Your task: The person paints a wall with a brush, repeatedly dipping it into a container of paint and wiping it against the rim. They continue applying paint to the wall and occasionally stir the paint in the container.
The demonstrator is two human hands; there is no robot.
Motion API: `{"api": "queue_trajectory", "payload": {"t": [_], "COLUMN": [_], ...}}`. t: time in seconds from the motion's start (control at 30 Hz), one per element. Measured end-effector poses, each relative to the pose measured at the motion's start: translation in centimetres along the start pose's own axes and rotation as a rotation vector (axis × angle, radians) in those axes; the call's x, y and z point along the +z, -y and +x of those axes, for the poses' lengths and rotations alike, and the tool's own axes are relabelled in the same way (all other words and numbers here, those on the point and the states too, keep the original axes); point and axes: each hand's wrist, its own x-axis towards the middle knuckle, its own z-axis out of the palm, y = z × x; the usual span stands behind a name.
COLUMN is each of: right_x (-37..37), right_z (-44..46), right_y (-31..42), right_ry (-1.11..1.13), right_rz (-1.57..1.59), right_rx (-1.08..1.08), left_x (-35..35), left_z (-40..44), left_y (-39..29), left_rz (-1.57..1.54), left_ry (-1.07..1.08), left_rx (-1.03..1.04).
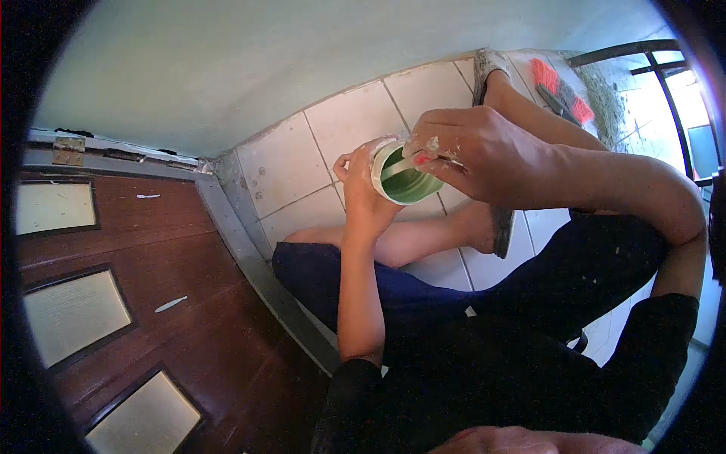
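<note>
My left hand is wrapped around the side of a small white tub, tilted so its mouth faces me. Green shows on the inside, either a coating or the tub's own colour. Above the mouth, my right hand is closed on a slim whitish stick-like tool with a bit of red near the fingers. The tool's far end reaches into the tub; its tip cannot be made out. Pale smears and crumbs cling to the right fingers. Both hands are in front of my bent legs, over the tiled floor.
A pale green wall rises ahead. To the left is a brown door with framed panels and white smears, beside a grey frame. White tiles cover the floor. A red-and-grey bristled object lies at upper right, near dark metal bars.
</note>
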Motion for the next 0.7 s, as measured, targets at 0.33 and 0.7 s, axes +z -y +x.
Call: {"api": "queue_trajectory", "payload": {"t": [0.33,0.7], "right_x": [0.9,0.4], "right_z": [0.0,0.1], "right_y": [-0.3,0.0], "right_ry": [0.088,0.085], "right_rz": [-0.281,-0.318], "right_rx": [-0.051,-0.106], "left_x": [-0.1,-0.1], "left_z": [0.2,0.2], "left_y": [-0.4,-0.4], "left_rz": [-0.03,-0.058], "left_ry": [-0.037,0.011], "left_rx": [0.044,0.01]}}
